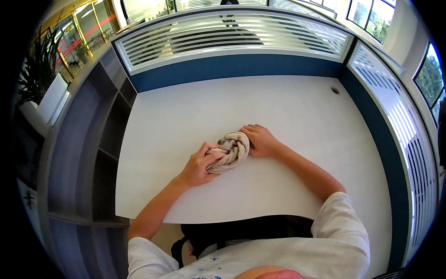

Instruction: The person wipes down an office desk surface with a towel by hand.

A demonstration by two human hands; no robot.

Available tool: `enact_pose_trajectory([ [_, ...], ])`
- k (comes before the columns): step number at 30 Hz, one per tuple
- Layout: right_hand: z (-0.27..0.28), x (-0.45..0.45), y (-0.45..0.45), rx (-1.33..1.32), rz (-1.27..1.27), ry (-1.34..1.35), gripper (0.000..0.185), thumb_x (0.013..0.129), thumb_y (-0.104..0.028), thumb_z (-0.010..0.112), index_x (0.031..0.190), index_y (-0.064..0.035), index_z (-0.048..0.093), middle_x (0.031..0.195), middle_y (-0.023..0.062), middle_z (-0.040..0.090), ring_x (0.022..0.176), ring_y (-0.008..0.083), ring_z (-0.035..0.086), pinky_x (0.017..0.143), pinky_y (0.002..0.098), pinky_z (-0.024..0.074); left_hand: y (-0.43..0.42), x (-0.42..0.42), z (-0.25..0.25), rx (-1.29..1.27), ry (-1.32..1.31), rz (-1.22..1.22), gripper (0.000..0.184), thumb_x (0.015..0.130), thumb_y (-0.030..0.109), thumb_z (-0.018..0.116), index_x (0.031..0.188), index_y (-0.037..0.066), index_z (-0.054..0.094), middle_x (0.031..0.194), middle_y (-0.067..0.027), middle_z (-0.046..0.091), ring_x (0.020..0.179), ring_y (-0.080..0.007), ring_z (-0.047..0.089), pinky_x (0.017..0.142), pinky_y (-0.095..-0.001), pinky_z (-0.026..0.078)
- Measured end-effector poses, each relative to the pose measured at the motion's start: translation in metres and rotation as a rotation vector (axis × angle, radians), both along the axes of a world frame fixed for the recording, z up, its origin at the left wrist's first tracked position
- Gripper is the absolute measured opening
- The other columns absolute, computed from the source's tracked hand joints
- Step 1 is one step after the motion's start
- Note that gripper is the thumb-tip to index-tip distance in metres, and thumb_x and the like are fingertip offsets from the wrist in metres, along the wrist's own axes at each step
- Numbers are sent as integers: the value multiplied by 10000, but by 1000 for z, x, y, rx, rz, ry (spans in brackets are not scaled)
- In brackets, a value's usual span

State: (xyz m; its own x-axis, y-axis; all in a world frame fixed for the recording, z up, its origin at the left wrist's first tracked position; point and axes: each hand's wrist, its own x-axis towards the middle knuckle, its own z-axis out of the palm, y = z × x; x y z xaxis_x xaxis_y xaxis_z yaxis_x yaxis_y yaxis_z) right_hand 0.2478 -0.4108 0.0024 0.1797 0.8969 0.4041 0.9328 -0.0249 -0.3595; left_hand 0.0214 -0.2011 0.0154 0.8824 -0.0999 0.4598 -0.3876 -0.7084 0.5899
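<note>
A beige cloth (232, 149), twisted and coiled into a thick rope-like bundle, is at the middle of the white desk (186, 107). My left hand (200, 167) grips the bundle's left end, with thumb and fingers bent around it. At the opposite end, my right hand (261, 141) has its fingers curled over the cloth's upper right edge. Parts of the cloth are hidden under both hands. Whether the bundle touches the desktop all along its underside, I cannot tell.
Blue partition panels (232, 67) with striped glass enclose the desk at the back and right. A round cable hole (334, 90) is near the far right corner. Dark grey shelving (76, 153) stands at the left, with a white planter (52, 100) above it.
</note>
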Motion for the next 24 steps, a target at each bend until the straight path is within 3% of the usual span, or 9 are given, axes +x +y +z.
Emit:
enact_pose_trajectory([
  [11, 4, -5, 4, -21, -46, 47, 335, 865, -117, 668, 1186, -21, 661, 1089, 195, 720, 1059, 426, 676, 959, 517, 534, 13, 6, -3, -120, -29, 8, 525, 769, 80, 915, 1252, 57, 709, 1317, -147, 632, 1176, -321, 664, 997, -432, 563],
  [24, 4, -5, 3, -48, -62, 12, 386, 866, -130, 667, 1237, -26, 652, 1095, 171, 722, 1073, 386, 682, 976, 506, 535, 15, 9, -7, -97, -45, 27, 510, 777, 114, 907, 1246, 65, 711, 1308, -145, 638, 1178, -325, 669, 1005, -432, 560],
])
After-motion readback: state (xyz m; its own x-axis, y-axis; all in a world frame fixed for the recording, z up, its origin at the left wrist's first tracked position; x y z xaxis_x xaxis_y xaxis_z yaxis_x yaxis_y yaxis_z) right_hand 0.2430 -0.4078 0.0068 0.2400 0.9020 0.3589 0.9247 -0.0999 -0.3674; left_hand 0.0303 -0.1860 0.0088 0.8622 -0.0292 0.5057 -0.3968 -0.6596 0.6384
